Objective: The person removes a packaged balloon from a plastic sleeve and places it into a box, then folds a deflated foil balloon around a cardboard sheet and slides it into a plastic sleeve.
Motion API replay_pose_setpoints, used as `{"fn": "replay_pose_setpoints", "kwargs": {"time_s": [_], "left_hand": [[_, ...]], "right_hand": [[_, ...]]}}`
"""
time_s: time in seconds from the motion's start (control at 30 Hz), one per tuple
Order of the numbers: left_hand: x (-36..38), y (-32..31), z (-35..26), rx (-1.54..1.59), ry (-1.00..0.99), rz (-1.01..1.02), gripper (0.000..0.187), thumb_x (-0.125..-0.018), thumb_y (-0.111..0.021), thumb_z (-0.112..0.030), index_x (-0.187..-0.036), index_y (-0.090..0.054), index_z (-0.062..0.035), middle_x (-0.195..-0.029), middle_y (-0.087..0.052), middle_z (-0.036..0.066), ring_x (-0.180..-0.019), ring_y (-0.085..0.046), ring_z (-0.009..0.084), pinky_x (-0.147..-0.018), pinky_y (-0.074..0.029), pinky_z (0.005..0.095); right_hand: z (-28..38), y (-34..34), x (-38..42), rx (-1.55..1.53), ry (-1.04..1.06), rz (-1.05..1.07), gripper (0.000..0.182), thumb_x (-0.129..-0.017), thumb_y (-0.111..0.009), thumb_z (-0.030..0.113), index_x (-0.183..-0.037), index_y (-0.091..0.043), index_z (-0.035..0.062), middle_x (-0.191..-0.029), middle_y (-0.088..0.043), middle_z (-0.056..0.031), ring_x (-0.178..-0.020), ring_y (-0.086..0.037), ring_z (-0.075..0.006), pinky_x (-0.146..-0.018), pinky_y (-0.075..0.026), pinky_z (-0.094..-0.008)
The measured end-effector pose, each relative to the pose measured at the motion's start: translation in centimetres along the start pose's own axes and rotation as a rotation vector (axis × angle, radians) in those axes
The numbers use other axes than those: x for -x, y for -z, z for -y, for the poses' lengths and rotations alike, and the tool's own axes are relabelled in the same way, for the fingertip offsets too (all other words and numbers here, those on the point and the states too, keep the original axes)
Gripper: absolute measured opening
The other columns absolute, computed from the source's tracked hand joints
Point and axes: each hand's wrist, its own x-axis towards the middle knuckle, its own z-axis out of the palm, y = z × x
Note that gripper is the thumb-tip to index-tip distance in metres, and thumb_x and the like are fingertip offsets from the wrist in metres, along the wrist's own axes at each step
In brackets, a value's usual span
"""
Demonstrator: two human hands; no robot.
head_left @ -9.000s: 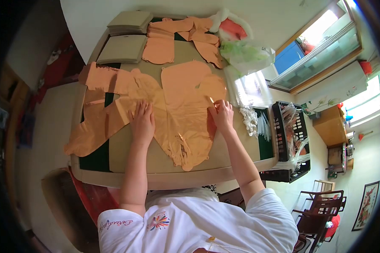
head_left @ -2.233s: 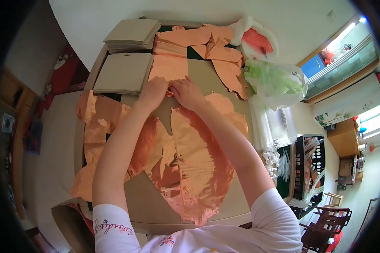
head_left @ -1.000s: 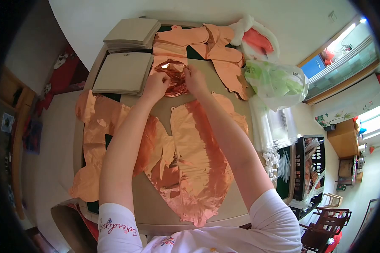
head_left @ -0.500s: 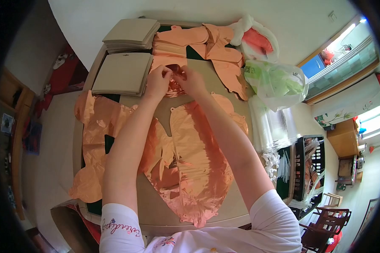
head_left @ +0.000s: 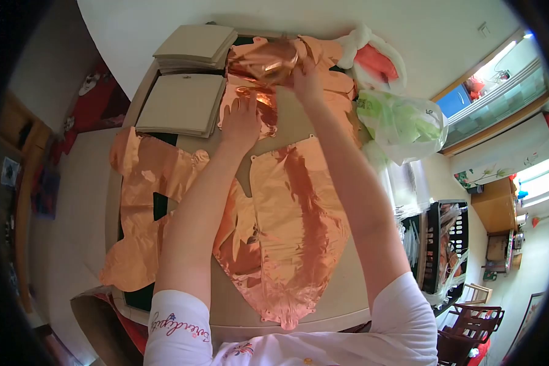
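My left hand (head_left: 241,125) lies with its fingers spread on the near part of a flat, shiny rose-gold foil balloon (head_left: 267,108) at the back of the table. Farther back, my right hand (head_left: 305,82) pinches the raised, blurred far part of this foil balloon, close to its right edge. A large uninflated foil balloon (head_left: 302,213) with small tabs lies flat between my forearms. Another foil balloon (head_left: 141,204) spreads out left of my left forearm, partly covered by it. More foil (head_left: 323,52) lies beyond my right hand.
Two stacks of grey-beige cardboard sheets (head_left: 180,105) stand at the back left of the table (head_left: 341,305). On the right are a plastic bag (head_left: 402,125), clear packaging (head_left: 409,189) and a black crate (head_left: 448,244). A white-and-red plush thing (head_left: 378,61) sits at the back.
My hands have moved apart from the bunched foil. The right went back and right, drawing foil out; the left opened and now rests on it. The foil is spread flatter.
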Motion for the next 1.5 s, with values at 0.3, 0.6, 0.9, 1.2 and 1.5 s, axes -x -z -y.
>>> {"fn": "replay_pose_setpoints", "kwargs": {"time_s": [0.3, 0.6, 0.9, 1.2, 1.5], "left_hand": [[-1.2, 0.4, -0.4, -0.106, 0.023, 0.129, 0.053, -0.097, -0.045, -0.035, -0.143, -0.039, -0.0102, -0.131, -0.051, 0.011, -0.127, -0.042, 0.0278, -0.105, -0.034, 0.0503], [-2.1, 0.3, 0.2, -0.084, -0.009, 0.093, 0.046, -0.093, -0.051, -0.035, -0.131, -0.052, -0.0097, -0.127, -0.053, 0.009, -0.121, -0.047, 0.0259, -0.097, -0.041, 0.0553], [-1.6, 4.1, 1.0, 0.332, -0.05, -0.2, 0.061, -0.082, -0.068, -0.021, -0.135, -0.043, -0.0061, -0.13, -0.05, 0.015, -0.121, -0.046, 0.0321, -0.097, -0.041, 0.0495], [3.6, 27.1, -5.1, 0.959, -0.326, -0.477, 0.098, -0.07, -0.084, -0.03, -0.149, -0.028, -0.0112, -0.141, -0.044, 0.015, -0.13, -0.042, 0.0289, -0.108, -0.033, 0.0437], [10.2, 32.6, -8.5, 1.645, -0.167, 0.096, 0.044, -0.086, -0.07, -0.017, -0.127, -0.057, -0.0083, -0.109, -0.062, 0.003, -0.095, -0.056, 0.0107, -0.088, -0.045, 0.0263]], "right_hand": [[11.4, 6.6, -6.6, 0.053, 0.348, -0.07, 0.012, -0.094, -0.053, 0.013, -0.102, -0.057, 0.0056, -0.077, -0.056, -0.0031, -0.071, -0.048, -0.0137, -0.068, -0.04, -0.029], [14.9, 12.0, -8.2, -0.304, 0.589, -0.174, 0.01, -0.098, -0.051, 0.013, -0.1, -0.055, 0.004, -0.085, -0.053, 0.0017, -0.081, -0.047, -0.0075, -0.071, -0.04, -0.0219], [23.0, 21.0, 1.1, -0.307, 0.619, -0.021, 0.025, -0.096, -0.055, 0.013, -0.118, -0.054, 0.002, -0.106, -0.064, -0.0077, -0.102, -0.062, -0.0175, -0.095, -0.049, -0.0305], [28.0, 25.3, 8.5, 0.06, 0.633, 0.025, 0.028, -0.095, -0.051, 0.008, -0.119, -0.055, -0.0038, -0.099, -0.063, -0.0072, -0.093, -0.058, -0.0119, -0.087, -0.044, -0.0273], [32.6, 29.1, 14.1, -0.01, 0.497, 0.161, 0.018, -0.093, -0.055, 0.006, -0.108, -0.059, -0.0028, -0.092, -0.061, 0.0001, -0.085, -0.052, -0.006, -0.076, -0.042, -0.0217]]}}
